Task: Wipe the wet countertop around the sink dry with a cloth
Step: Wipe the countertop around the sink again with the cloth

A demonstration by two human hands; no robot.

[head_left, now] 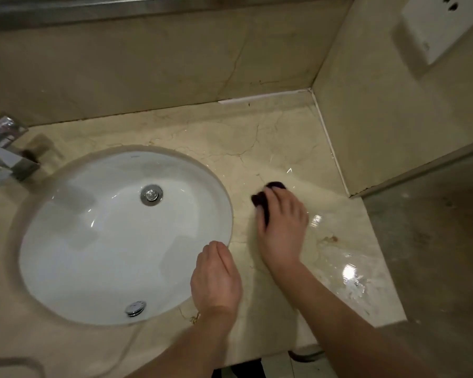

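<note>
Right of the sink (74, 271), on the marble countertop (257, 137), the right hand (280, 227) presses a small dark cloth (262, 199) flat against the stone. The fingers lie spread over it and look fairly straight, not bunched; only the far end and the left edge of the cloth peek out from under the fingertips. The cloth sits just beside the basin rim, between the sink and the side wall (380, 118).

The left hand (216, 279) hangs over the near-right edge of the basin, fingers loosely curled, holding nothing — it looks idle.

Progress, judged from the sheen: wiping seems under way but far from finished. Water (352, 282) glints in a big patch near the front right corner of the counter, with smaller shiny streaks just right of the cloth hand and along the seam by the side wall. The patch behind the cloth toward the back wall looks duller, maybe already passed over — hard to say for sure. The counter left of the basin, by the chrome faucet (6, 154), is blurred and I cannot tell wet from dry there.

Left to do, likely: the front right corner puddle, the wall seam, then the rest of the rim around the sink.
</note>
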